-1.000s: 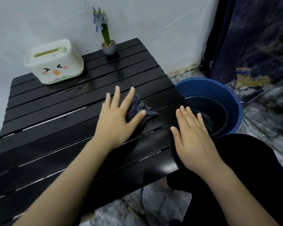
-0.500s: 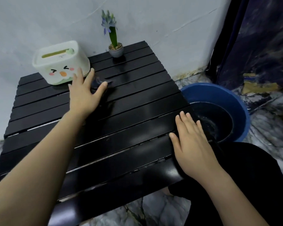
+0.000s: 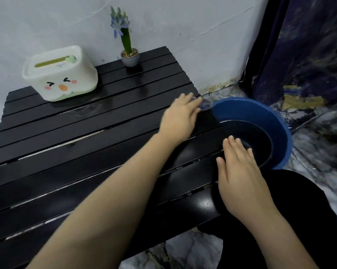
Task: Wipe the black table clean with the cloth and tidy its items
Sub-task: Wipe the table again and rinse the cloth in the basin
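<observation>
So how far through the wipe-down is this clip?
Midway. Done: wet streaks mark the slats of the table. In hand: the left hand presses the cloth at the right edge. Left: the tissue box and flower pot remain untouched.

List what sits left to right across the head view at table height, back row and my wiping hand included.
tissue box → flower pot → left hand, flat on a blurred bit of cloth at the table edge → blue basin.
</observation>
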Tool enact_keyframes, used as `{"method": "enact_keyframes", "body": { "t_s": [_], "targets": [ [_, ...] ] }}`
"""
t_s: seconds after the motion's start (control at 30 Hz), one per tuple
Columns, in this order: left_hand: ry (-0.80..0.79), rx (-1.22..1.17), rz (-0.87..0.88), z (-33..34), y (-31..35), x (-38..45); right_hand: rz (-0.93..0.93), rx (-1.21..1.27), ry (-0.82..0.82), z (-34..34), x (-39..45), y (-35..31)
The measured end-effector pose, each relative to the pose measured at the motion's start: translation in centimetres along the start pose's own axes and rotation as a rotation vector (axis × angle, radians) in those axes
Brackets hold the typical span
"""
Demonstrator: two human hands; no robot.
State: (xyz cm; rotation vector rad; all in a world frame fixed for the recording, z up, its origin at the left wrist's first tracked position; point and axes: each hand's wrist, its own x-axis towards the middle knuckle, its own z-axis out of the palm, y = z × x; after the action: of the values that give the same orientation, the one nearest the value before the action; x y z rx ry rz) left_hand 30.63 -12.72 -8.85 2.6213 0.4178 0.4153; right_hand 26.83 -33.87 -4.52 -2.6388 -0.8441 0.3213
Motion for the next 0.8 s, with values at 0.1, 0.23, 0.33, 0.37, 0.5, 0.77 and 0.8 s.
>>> {"method": "enact_keyframes", "body": {
  "t_s": [0.1,0.23,0.33,0.37,0.5,0.77,0.8],
  "targets": [
    [-0.019,-0.201,0.149,1.6,3.5,0.7,0.030,-0.002,0.013,0.1,-0.2,0.4],
    [-0.145,-0.929,-0.203,-1.7,4.1,1.7,0.012,0.012,0.017,0.2,-0.2,0.5],
    [0.006,-1.049,-0.336,-6.5,0.6,-0.5,0.006,0.013,-0.003,0.0,-0.3,0.7],
    [0.064,-0.929,-0.328,-8.3,-0.6,-2.5,0.003,0.016,-0.006,-0.1,-0.3,0.7],
    [0.202,-0.390,-0.230,-14.2,-3.8,-15.0,0.003,0.023,-0.006,-0.4,-0.2,0.7],
    [-0.257,-0.015,0.159,-11.5,-3.8,-24.3,0.023,-0.005,-0.033,-0.4,-0.9,1.7],
    [-0.276,-0.023,0.193,-10.9,-3.4,-23.4,0.019,-0.003,-0.037,-0.4,-0.9,1.9]
  ]
}}
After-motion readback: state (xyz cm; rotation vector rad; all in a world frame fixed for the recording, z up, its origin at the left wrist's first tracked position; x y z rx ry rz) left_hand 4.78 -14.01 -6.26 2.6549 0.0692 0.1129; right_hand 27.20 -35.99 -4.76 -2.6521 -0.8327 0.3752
